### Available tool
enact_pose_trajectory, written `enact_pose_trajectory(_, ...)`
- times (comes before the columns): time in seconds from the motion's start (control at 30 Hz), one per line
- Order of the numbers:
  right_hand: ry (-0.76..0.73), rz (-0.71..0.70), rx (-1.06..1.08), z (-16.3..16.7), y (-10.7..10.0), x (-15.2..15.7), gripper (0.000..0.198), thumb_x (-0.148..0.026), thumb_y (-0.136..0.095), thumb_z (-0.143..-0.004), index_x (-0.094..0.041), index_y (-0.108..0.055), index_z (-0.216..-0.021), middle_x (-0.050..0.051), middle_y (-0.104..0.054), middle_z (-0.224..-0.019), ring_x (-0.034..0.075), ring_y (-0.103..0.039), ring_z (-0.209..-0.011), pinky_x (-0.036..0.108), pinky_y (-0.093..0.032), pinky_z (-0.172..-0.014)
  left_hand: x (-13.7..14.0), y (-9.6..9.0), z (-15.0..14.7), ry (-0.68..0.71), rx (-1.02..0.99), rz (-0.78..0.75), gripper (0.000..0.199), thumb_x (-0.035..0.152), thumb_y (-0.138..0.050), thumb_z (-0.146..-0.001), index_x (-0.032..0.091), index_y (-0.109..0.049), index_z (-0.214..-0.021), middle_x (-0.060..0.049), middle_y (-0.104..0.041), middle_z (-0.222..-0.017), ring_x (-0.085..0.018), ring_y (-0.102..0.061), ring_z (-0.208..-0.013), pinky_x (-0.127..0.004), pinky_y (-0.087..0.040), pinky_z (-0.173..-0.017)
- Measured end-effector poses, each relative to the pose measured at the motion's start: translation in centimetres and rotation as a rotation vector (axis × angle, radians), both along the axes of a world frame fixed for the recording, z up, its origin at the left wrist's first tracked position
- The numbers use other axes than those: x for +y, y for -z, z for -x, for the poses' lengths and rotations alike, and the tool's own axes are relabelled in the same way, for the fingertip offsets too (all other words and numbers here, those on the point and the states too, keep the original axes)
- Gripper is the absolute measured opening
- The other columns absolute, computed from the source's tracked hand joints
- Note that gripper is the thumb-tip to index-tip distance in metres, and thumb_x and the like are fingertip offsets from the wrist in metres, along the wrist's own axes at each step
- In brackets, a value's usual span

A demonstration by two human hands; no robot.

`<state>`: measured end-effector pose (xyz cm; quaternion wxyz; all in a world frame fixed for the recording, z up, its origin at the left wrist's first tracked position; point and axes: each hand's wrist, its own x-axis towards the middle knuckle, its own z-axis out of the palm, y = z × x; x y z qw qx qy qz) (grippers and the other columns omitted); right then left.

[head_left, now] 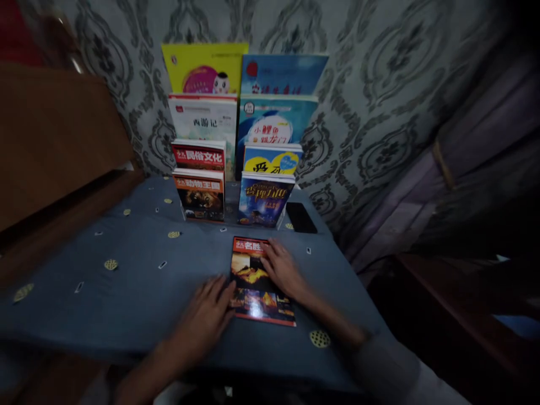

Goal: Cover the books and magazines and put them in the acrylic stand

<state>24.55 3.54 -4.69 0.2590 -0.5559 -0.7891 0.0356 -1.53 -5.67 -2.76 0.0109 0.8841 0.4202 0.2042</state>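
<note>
A book (253,275) with an orange-red title band and a dark photo cover lies flat on the blue tablecloth, near the table's front. My right hand (284,270) rests over its right side, fingers extended across the upper cover and hiding part of the title. At the book's lower left edge is my left hand (213,306), its fingers loosely stretched out, the thumb side at the edge. Behind the book, two columns of upright books stand in a rack, among them one with a lion cover (200,197) and a blue-purple one (265,199).
A black phone (301,217) lies right of the rack. Taller books, one yellow (202,64) and one blue (282,73), rise at the back before the patterned wall (371,67). A brown wooden panel (54,135) stands left; a tied curtain (405,185) hangs right.
</note>
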Motion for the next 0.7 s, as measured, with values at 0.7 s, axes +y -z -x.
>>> enact_pose_trajectory(0.7, 0.097, -0.059, 0.840, 1.4, 0.3, -4.7, 0.055, -0.058, -0.057, -0.091, -0.022, -0.061, -0.133, 0.015, -0.069, -0.132, 0.033, -0.066, -0.122, 0.054, -0.056, -0.102, 6.8, -5.4, -3.9, 0.137, -1.479, 1.175, 0.058, 0.035, -0.090, -0.063, 0.015, -0.068, -0.113, -0.010, -0.078, -0.103, -0.026, -0.074, -0.092, -0.035, -0.054, -0.090)
